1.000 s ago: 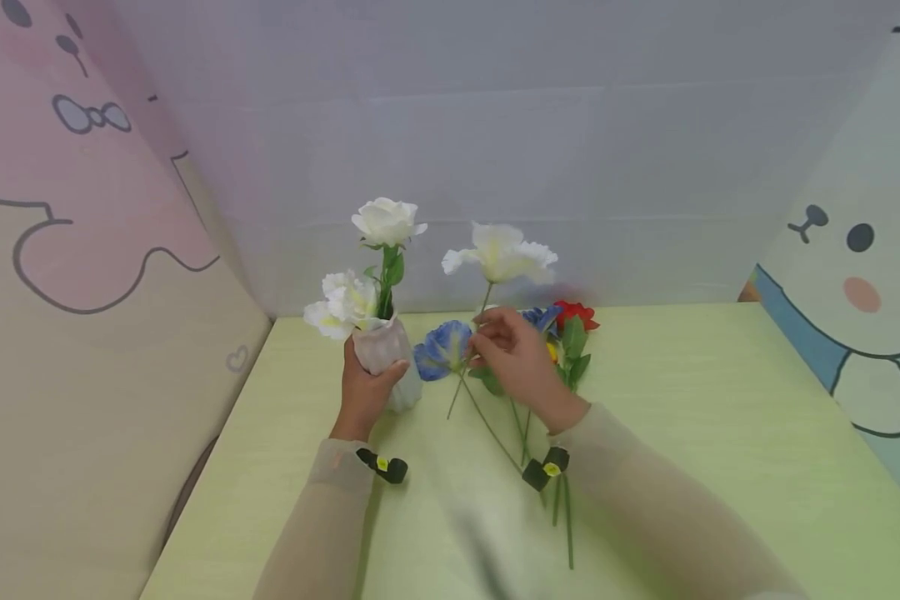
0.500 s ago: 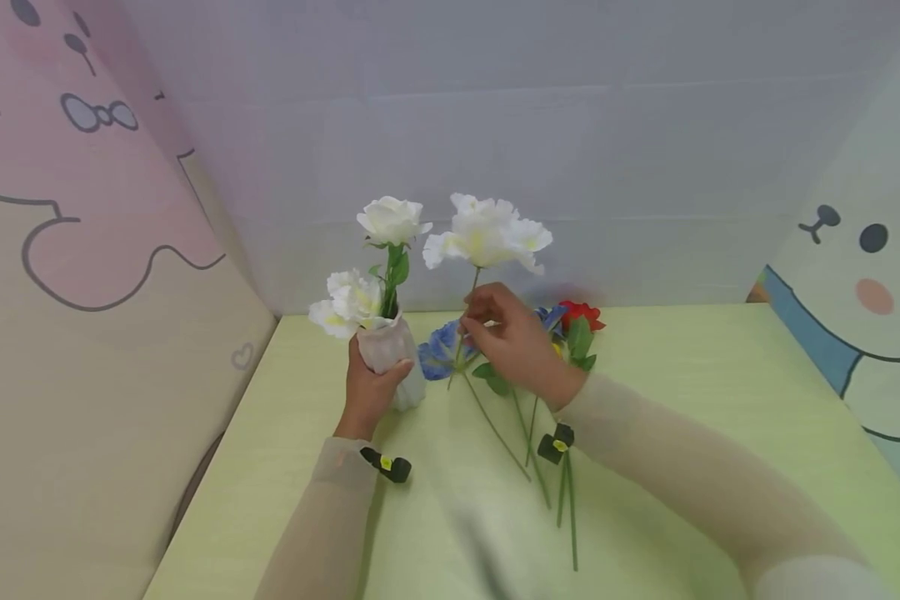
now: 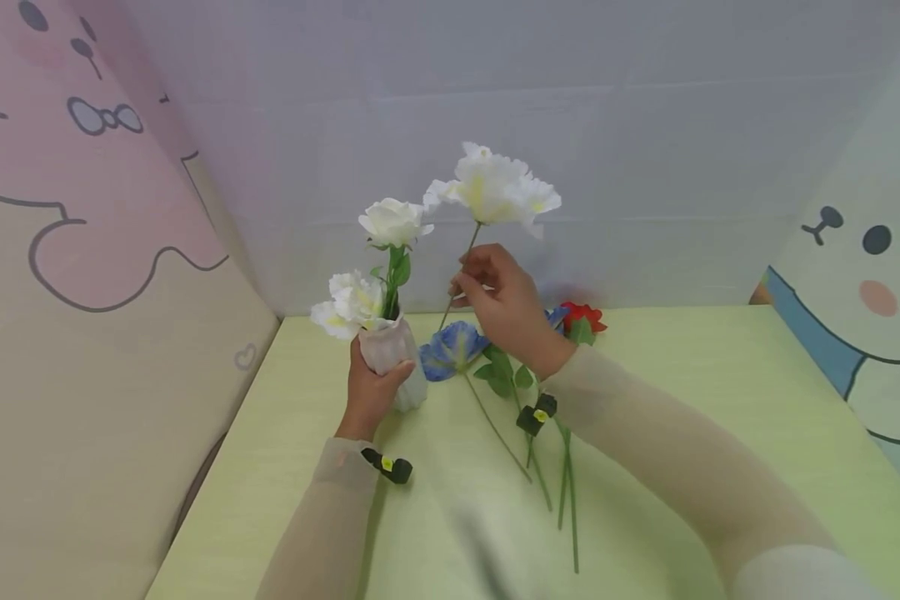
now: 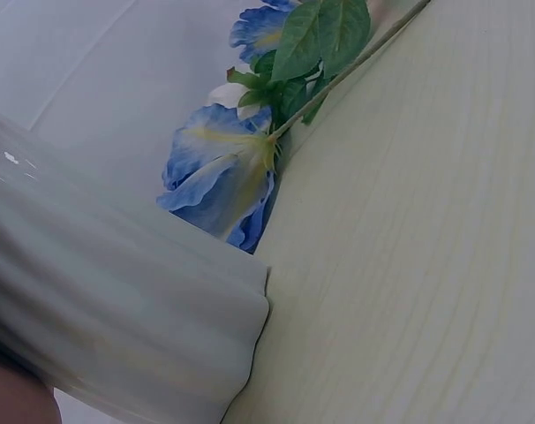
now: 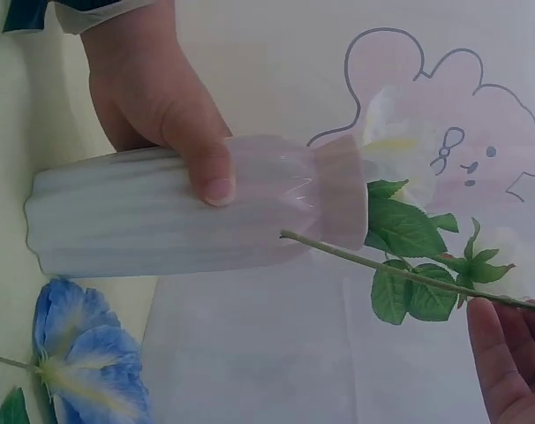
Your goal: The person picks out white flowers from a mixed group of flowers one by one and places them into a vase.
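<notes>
My left hand (image 3: 367,396) grips a white ribbed vase (image 3: 392,354), thumb across its front. Out of the vase rise a white rose (image 3: 393,221) with green leaves and a ruffled white flower (image 3: 348,302) leaning left. To the right, above the table, my right hand (image 3: 506,308) pinches the thin stem of another ruffled white flower (image 3: 491,187), its bloom higher than the rose. In the right wrist view the bare end of that stem (image 5: 365,262) overlaps the vase's neck. The left wrist view shows the vase's lower wall (image 4: 117,291) close up.
A blue flower (image 3: 450,350) lies right of the vase on the pale yellow-green table (image 3: 690,400). Beyond it lie a red flower (image 3: 585,317), another blue bloom partly hidden by my right hand, and several green stems (image 3: 573,517). A grey wall (image 3: 690,192) stands behind.
My right hand has lifted the ruffled white flower upward, its stem end rising off the blue flower. My left hand stays on the vase.
</notes>
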Tool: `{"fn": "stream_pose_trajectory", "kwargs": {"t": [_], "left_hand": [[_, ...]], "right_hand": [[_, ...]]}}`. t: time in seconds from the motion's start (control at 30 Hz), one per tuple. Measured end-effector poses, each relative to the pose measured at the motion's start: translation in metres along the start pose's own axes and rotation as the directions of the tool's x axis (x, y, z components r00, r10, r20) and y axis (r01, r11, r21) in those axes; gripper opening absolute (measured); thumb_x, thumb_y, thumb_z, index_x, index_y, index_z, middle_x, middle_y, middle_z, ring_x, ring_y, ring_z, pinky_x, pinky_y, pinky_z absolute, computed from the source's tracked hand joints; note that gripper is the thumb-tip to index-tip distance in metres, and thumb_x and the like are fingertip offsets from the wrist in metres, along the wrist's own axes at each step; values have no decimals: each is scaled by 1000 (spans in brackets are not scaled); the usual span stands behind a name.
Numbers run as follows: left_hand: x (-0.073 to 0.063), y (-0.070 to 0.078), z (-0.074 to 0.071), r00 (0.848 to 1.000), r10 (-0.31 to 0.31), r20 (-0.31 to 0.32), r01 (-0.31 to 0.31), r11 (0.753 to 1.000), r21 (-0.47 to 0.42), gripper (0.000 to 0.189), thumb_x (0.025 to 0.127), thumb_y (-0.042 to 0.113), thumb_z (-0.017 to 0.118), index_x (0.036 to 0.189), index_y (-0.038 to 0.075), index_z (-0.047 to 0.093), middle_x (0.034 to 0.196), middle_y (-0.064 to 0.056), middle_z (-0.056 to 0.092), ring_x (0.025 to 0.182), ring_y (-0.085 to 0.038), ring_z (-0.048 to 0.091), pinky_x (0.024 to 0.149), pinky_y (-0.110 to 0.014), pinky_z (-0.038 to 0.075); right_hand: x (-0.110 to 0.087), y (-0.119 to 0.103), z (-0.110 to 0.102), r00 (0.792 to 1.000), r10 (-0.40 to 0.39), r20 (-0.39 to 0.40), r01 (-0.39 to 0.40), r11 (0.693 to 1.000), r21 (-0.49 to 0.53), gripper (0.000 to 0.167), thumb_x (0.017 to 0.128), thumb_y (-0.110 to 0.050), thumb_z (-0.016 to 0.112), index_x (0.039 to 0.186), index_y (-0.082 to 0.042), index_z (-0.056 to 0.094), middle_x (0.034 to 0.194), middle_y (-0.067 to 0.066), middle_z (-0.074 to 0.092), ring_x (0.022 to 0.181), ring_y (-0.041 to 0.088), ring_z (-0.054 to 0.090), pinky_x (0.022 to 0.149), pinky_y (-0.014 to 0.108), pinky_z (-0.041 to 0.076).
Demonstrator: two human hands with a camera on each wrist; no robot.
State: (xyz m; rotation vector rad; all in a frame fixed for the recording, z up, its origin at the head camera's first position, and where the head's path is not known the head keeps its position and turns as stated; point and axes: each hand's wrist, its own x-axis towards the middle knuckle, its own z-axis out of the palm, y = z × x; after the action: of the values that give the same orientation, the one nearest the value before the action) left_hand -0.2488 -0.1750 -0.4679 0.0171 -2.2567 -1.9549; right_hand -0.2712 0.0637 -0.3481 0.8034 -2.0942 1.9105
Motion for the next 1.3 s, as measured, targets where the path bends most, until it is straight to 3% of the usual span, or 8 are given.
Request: {"fn": "stream_pose_trajectory", "kwargs": {"t": [0.43, 0.6, 0.83, 1.3], "left_hand": [[1, -5, -1, 999, -45, -2, 45, 999, 10, 89, 89, 13, 81, 158, 12, 23, 137, -22, 48, 120, -38, 52, 102, -53, 43], [1, -5, -1, 999, -34, 1, 34, 999, 13, 89, 89, 14, 81, 158, 12, 24, 136, -22, 48, 119, -38, 52, 101, -53, 43], [2, -5, -2, 1000, -25, 6, 25, 1000, 8, 89, 90, 15, 80, 158, 12, 23, 137, -23, 47, 118, -39, 52, 99, -53, 44], [4, -7, -1, 999, -38, 1, 38, 999, -2, 87, 89, 12, 80, 156, 12, 24, 136, -21, 47, 117, -38, 51, 101, -51, 43]], "right_hand": [[19, -3, 13, 993, -49, -105, 61, 992, 112, 16, 107, -5, 54, 122, -2, 51, 106, 19, 63, 96, 29, 67, 84, 39, 59], [25, -7, 17, 988, -57, -142, 77, 987, 140, 15, 107, -5, 54, 121, -3, 51, 104, 17, 63, 96, 28, 67, 85, 39, 59], [33, -11, 20, 977, -78, -197, 117, 973, 200, 13, 106, -3, 55, 119, -3, 52, 102, 19, 62, 97, 40, 66, 84, 41, 59], [30, 3, 31, 974, -58, -221, 103, 975, 199, 13, 106, 0, 55, 118, -2, 52, 100, 18, 64, 93, 35, 67, 82, 40, 60]]}}
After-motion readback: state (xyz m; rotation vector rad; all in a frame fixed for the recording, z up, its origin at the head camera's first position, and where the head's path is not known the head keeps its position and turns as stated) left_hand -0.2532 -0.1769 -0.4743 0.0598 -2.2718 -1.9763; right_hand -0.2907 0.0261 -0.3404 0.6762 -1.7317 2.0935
